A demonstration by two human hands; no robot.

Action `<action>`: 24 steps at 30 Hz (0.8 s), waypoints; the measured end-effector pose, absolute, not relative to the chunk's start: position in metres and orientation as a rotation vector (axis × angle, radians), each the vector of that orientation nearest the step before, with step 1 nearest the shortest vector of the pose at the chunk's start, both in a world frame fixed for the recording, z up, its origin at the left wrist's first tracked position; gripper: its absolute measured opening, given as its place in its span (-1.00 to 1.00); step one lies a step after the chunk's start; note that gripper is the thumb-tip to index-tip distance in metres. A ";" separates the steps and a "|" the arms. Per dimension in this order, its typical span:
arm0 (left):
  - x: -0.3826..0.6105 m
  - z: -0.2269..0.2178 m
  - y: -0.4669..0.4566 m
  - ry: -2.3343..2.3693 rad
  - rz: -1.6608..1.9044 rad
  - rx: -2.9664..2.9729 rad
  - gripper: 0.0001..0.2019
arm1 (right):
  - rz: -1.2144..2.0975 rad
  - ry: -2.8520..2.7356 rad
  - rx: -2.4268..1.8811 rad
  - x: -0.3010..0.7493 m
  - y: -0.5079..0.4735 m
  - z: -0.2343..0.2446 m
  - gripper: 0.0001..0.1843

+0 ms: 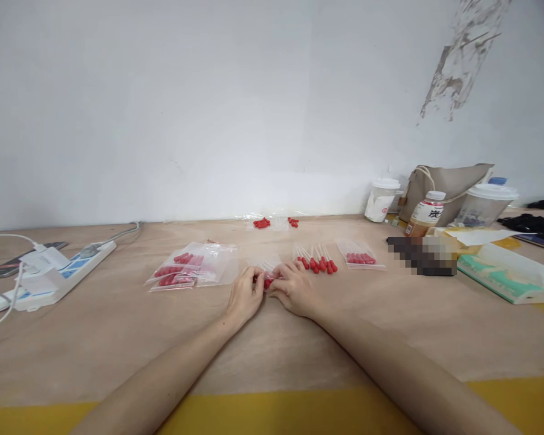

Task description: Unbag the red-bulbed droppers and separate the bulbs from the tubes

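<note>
Both hands meet at the middle of the table over a small clear plastic bag (266,263) holding thin white sticks with red tips. My left hand (245,293) pinches the bag's left side, and my right hand (295,289) grips its right side; the fingers partly hide the red tips (268,282). Just right of my right hand lies a loose group of white sticks with red tips (317,261). A filled clear bag (361,254) lies farther right. To the left are overlapping clear bags (179,272) with red-tipped pieces inside.
Small red pieces (262,223) lie on clear plastic by the wall. A power strip (68,281) with cables and a phone are at left. At right stand a paper cup (381,200), a drink bottle (426,214), a grey bag (448,184) and a green tissue pack (503,278).
</note>
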State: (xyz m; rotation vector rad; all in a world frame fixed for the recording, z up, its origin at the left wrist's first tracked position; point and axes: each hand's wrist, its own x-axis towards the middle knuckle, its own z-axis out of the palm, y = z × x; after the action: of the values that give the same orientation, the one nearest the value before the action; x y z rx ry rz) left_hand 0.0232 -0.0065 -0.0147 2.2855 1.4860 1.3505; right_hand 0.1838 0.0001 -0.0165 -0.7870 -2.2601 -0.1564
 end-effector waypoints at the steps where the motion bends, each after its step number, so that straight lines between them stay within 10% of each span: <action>1: 0.023 -0.013 -0.007 1.474 1.396 2.294 -0.87 | -0.119 -2.201 -0.831 0.185 0.000 -0.017 -0.93; 8: 0.023 -0.007 -0.013 1.483 1.568 2.331 -0.89 | 0.448 -1.895 -0.990 0.190 0.000 -0.017 -0.96; 24: 0.000 -0.002 -0.001 1.278 0.779 2.752 -0.72 | 0.882 -1.713 -1.191 0.205 0.013 -0.025 -0.62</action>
State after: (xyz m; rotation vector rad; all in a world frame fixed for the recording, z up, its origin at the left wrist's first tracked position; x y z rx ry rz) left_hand 0.0004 -0.0012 -0.0018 2.7517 1.2784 0.7793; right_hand 0.2047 0.0126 -0.0248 -1.1910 -1.7127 0.8815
